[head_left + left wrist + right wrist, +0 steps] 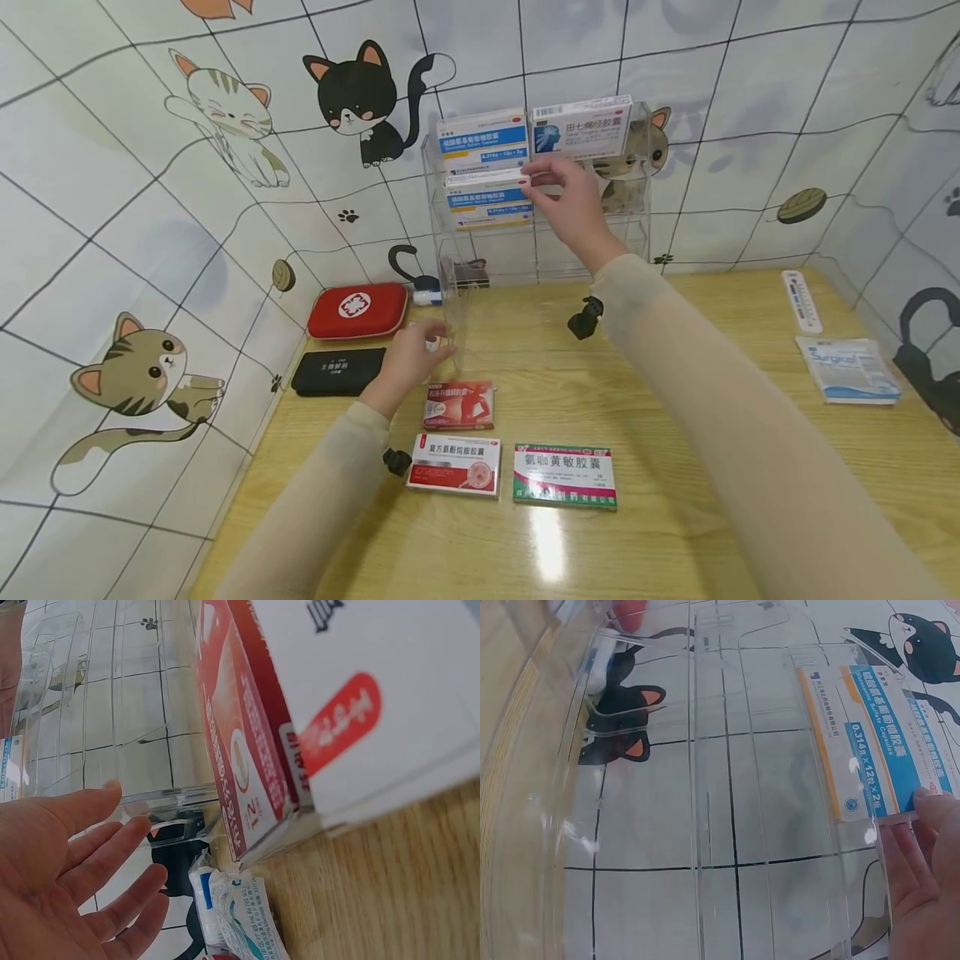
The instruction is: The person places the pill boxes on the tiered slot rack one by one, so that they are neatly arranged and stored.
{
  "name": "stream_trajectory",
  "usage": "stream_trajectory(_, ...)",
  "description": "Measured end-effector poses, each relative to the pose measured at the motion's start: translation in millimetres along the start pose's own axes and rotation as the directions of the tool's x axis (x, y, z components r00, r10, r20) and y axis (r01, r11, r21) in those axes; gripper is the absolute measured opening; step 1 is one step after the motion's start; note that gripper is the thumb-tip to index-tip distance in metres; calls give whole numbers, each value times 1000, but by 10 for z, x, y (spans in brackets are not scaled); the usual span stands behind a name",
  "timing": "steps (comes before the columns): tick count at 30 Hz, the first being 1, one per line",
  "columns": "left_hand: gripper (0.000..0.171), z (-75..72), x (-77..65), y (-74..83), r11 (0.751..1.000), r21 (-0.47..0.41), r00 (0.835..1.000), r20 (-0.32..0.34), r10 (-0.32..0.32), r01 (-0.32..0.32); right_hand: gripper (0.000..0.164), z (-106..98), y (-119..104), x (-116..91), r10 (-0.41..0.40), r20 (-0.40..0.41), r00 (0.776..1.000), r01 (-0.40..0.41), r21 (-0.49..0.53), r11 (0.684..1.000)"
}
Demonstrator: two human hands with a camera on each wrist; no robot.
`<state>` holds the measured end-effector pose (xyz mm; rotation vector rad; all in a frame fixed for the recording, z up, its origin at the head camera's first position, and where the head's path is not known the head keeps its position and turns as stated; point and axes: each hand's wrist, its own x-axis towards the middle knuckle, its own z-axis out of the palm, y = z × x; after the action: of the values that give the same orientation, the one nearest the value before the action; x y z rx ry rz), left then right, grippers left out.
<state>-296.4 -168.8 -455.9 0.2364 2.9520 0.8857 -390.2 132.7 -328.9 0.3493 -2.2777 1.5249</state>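
Note:
My right hand (567,200) pinches the right end of a blue-and-white medicine box (489,202) on the clear acrylic rack. In the right wrist view the thumb lies on that box's front (862,742), with fingers behind its edge. A matching blue-and-white box (483,142) stands behind and above it; a white box with a blue head picture (581,127) stands to the right. My left hand (411,358) is at the rack's lower left side, its fingers loosely extended. In the left wrist view, thumb and fingertips come up to the clear rack edge (169,796).
A red medicine box (459,406), a red-and-white box (455,465) and a green-and-pink box (564,475) lie on the wooden table. Left are a red case (357,311) and a black pouch (337,372); right, a surgical packet (847,369) and a white strip (802,302).

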Motion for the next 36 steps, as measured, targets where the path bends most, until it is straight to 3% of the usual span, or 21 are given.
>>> stream_trajectory(7, 43, -1, 11, 25, 1000, 20, 1000, 3, -3, 3, 52, -35, -7, -121, -39, -10, 999, 40, 49, 998)
stream_trajectory(10, 42, 5, 7, 32, 1000, 14, 1000, -3, -1, 1, 64, -56, -40, -285, -52, -53, 997, 54, 25, 998)
stream_trajectory(15, 42, 12, 7, 35, 1000, 1, 1000, -2, 2, -2, 61, -128, -110, -679, -39, -66, 997, 35, -58, 998)
stream_trajectory(20, 42, 2, 3, 17, 1000, 13, 1000, -6, 2, -1, 54, -242, -89, -1107, -63, 52, 997, 69, -123, 990)
stream_trajectory(25, 43, -11, -6, 30, 1000, 17, 1000, -1, -2, 2, 47, -343, 121, -1539, -116, 197, 974, 165, -256, 952)
stream_trajectory(30, 42, -17, -14, 53, 1000, 8, 1000, 4, -10, 10, 42, -457, 280, -2024, -41, 332, 942, 157, -329, 931)
stream_trajectory(36, 40, -19, -10, 51, 1000, 13, 1000, 0, -12, 12, 38, -596, 374, -2507, 26, 407, 913, 122, -333, 935)
